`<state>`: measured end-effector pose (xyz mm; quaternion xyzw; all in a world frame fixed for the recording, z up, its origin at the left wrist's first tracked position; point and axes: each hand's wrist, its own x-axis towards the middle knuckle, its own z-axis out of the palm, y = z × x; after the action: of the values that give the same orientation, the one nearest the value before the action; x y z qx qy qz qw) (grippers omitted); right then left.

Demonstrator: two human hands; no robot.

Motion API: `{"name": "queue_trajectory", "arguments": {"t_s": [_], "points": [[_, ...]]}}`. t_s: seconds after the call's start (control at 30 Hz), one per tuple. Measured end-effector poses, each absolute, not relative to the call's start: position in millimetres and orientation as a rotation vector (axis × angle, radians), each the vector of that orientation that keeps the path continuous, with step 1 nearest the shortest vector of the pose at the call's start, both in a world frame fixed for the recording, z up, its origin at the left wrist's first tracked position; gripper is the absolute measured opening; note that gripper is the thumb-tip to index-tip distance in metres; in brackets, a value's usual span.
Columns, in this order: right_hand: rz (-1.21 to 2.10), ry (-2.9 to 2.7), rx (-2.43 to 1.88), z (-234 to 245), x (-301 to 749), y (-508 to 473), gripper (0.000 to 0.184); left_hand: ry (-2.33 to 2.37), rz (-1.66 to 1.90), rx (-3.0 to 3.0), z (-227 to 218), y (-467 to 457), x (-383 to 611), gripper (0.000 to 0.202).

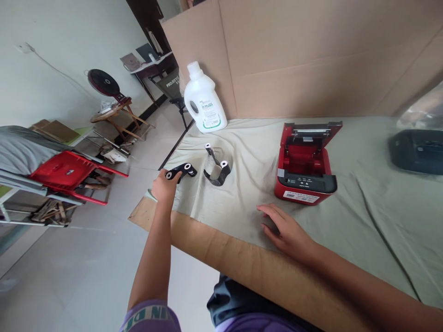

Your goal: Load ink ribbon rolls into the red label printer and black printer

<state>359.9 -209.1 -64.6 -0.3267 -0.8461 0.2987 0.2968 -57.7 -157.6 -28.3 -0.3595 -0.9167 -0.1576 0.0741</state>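
Note:
At the table's left edge, my left hand (165, 185) is closed on a black printer ribbon (182, 171) wound on pale cores. My fingers cover part of it. Just to its right, on the cloth, lies a second black ribbon (217, 179), its strip looped between two white-ended rolls. My right hand (284, 229) holds nothing; its fingers are apart and slightly bent, low over the cloth near the front edge. Beyond it is a red label printer (299, 184) with a black front panel. Its lid (313, 130) is raised, and the red interior shows.
A white detergent bottle (206, 99) stands at the back left, before a cardboard wall (294, 69). A dark object (417, 150) lies far right. Wrinkled pale cloth (367, 230) covers the table above a wooden front edge (221, 249). A red chair (67, 173) is on the left.

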Motion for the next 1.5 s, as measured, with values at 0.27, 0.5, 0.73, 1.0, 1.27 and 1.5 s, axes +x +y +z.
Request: {"name": "queue_trajectory", "arguments": {"t_s": [0.27, 0.5, 0.73, 1.0, 1.27, 1.5], "points": [[0.808, -2.238, -0.874, -65.3, 360.1, -208.1, 0.041, -2.807, -0.474, -1.18, -42.4, -148.3, -53.4, 0.069], [0.813, -2.241, -0.899, -65.6, 360.4, -208.7, 0.042, -2.859, -0.553, -1.156, -40.7, -169.7, -54.4, 0.1], [0.814, -2.235, -0.902, -65.8, 360.4, -207.8, 0.041, -2.721, -0.793, -1.219, -43.4, -192.6, -45.4, 0.074], [0.823, -2.234, -0.915, -63.9, 360.2, -207.7, 0.04, -2.356, -0.962, -1.809, -19.9, -160.1, 27.1, 0.031], [0.837, -2.249, -0.868, -63.9, 360.4, -207.3, 0.041, -2.295, -0.467, -2.374, 15.5, -98.7, 69.2, 0.046], [0.868, -2.209, -0.843, -64.0, 361.0, -207.0, 0.041, -2.21, -0.255, -2.223, 19.5, -102.0, 91.6, 0.024]]}}
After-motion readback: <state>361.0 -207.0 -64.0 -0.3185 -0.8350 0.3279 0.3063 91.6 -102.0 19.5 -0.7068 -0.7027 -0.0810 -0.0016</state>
